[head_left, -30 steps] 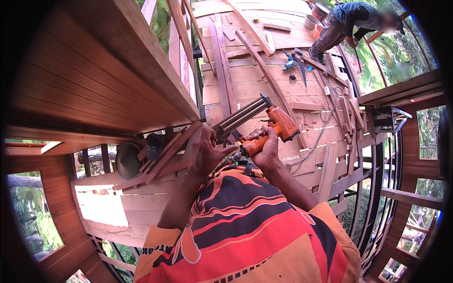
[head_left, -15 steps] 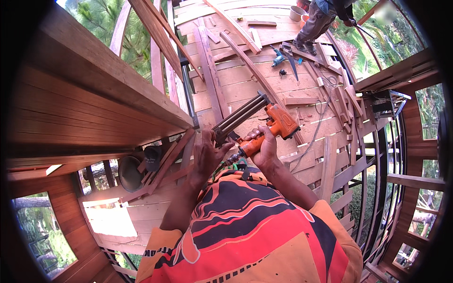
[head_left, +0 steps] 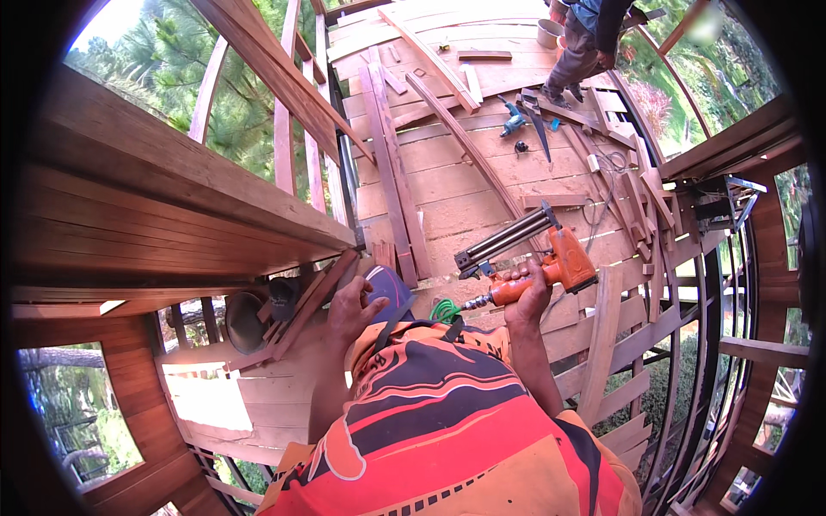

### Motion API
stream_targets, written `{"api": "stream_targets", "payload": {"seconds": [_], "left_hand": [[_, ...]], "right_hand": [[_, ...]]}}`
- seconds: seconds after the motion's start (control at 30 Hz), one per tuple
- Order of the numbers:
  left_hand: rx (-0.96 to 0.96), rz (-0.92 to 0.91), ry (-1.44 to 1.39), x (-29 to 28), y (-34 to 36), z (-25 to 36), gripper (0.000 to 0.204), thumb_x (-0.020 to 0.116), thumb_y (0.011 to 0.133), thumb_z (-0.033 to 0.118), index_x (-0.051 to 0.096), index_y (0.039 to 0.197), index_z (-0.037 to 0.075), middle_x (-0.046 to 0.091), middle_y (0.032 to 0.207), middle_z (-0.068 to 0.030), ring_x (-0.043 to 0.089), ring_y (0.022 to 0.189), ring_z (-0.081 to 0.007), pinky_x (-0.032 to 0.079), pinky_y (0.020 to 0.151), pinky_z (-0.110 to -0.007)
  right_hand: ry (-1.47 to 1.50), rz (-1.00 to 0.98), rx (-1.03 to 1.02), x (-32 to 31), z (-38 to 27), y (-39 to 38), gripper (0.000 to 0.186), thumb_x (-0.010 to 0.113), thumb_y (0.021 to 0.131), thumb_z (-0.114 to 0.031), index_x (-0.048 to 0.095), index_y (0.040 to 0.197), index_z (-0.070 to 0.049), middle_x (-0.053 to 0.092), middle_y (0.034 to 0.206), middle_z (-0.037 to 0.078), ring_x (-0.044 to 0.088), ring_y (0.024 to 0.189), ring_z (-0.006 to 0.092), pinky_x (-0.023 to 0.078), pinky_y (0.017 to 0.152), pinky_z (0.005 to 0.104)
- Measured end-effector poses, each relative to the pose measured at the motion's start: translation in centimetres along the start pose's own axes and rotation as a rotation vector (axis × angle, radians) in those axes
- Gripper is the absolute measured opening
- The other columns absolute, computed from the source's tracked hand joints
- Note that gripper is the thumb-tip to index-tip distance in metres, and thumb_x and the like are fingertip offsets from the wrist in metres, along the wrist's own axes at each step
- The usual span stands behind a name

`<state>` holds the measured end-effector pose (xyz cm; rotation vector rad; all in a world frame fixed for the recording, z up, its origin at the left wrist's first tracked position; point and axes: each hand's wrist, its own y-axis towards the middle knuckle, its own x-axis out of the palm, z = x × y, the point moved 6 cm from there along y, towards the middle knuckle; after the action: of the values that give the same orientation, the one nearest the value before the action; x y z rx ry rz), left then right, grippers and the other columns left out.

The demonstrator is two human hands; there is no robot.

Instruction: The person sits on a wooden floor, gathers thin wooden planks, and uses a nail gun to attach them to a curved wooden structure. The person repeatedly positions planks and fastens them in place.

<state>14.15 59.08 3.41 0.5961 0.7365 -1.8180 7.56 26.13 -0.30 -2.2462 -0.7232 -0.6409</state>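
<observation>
My right hand (head_left: 526,294) is wrapped around the grip of an orange pneumatic nail gun (head_left: 570,261), held in front of my body. Its long dark metal magazine (head_left: 503,241) slants from the gun's head down toward the left. A metal fitting at the end of the grip points toward a coiled green air hose (head_left: 445,311). My left hand (head_left: 351,308) is apart from the gun, thumb and loosely bent fingers separated, with nothing visible in it. Below the gun, part of the plank floor (head_left: 447,206) shows.
Long boards (head_left: 387,163) lie ahead on the floor. A teal power drill (head_left: 513,119) and a handsaw (head_left: 539,129) lie farther off. Another person (head_left: 581,52) stands at the far right near a bucket (head_left: 548,33). Scrap wood (head_left: 638,202) and a cable lie right; a wooden beam (head_left: 198,163) runs left.
The nail gun has moved right and a little nearer in my right hand. My left hand has come away from the magazine, to the left and down. The green hose shows more.
</observation>
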Motion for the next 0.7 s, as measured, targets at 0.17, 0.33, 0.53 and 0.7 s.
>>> {"api": "stream_targets", "payload": {"seconds": [0.17, 0.33, 0.53, 0.7], "left_hand": [[-0.021, 0.067, 0.039, -2.0, 2.5, -0.3, 0.038, 0.08, 0.073, 0.024, 0.057, 0.091, -0.001, 0.056, 0.065, -0.009, 0.053, 0.056, -0.0182, 0.045, 0.055, -0.034], [-0.007, 0.144, -0.013, -4.3, 6.6, 0.6, 0.037, 0.078, 0.075, 0.024, 0.059, 0.093, -0.002, 0.059, 0.069, -0.0101, 0.055, 0.06, -0.0181, 0.047, 0.058, -0.034], [-0.068, 0.057, -0.065, -3.0, 16.0, 1.0, 0.034, 0.077, 0.077, 0.021, 0.059, 0.094, -0.003, 0.056, 0.065, -0.0081, 0.051, 0.06, -0.0142, 0.044, 0.057, -0.032], [-0.059, 0.006, -0.139, -0.1, 28.0, 0.9, 0.038, 0.078, 0.076, 0.024, 0.057, 0.093, -0.003, 0.053, 0.061, -0.0093, 0.052, 0.057, -0.0181, 0.043, 0.055, -0.034]], "right_hand": [[-0.007, 0.005, -0.111, -0.5, -1.1, 1.1, 0.016, 0.059, 0.084, -0.004, 0.045, 0.09, -0.01, 0.044, 0.069, 0.0, 0.048, 0.06, 0.012, 0.046, 0.058, 0.0289], [-0.184, -0.088, -0.111, 2.2, -0.4, 2.3, 0.014, 0.059, 0.083, -0.005, 0.046, 0.087, -0.006, 0.048, 0.069, 0.003, 0.05, 0.06, 0.0139, 0.047, 0.059, 0.0318], [-0.292, -0.183, -0.061, 4.9, 0.8, 7.0, 0.015, 0.059, 0.085, -0.009, 0.045, 0.088, -0.007, 0.046, 0.067, 0.002, 0.047, 0.058, 0.0126, 0.045, 0.057, 0.031], [-0.487, -0.236, -0.014, 8.9, 2.1, 15.4, 0.014, 0.058, 0.089, -0.009, 0.045, 0.09, -0.006, 0.047, 0.065, 0.003, 0.049, 0.057, 0.012, 0.045, 0.058, 0.0298]]}}
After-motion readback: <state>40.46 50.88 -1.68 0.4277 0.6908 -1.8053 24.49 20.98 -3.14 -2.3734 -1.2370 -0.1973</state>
